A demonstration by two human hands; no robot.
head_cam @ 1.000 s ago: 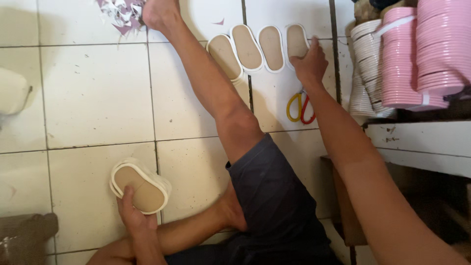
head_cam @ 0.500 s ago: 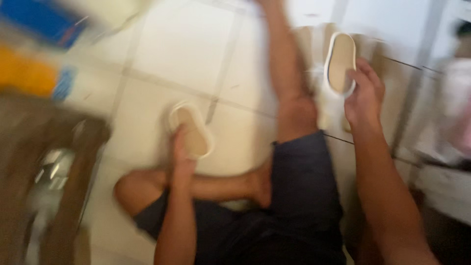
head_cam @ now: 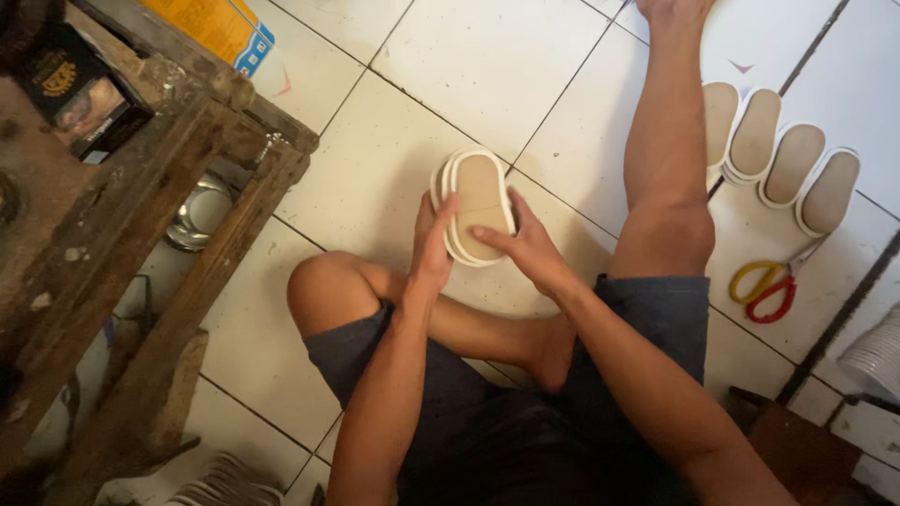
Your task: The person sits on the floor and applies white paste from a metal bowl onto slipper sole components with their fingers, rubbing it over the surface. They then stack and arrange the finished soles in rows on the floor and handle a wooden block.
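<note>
Stacking step: left hand (head_cam: 433, 245) and right hand (head_cam: 525, 245) clasp stacked shoe insoles (head_cam: 476, 206); next calls for aligned edges.

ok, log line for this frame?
left hand: holds stacked tan white-rimmed shoe insoles | right hand: same stack | four insoles, red-yellow scissors on floor

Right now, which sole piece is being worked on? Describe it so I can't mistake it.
Start at the wooden bench, then look right to the floor tiles. There the left hand and right hand hold stacked tan soles; four similar ones lie untouched in a row beside the scissors.
</note>
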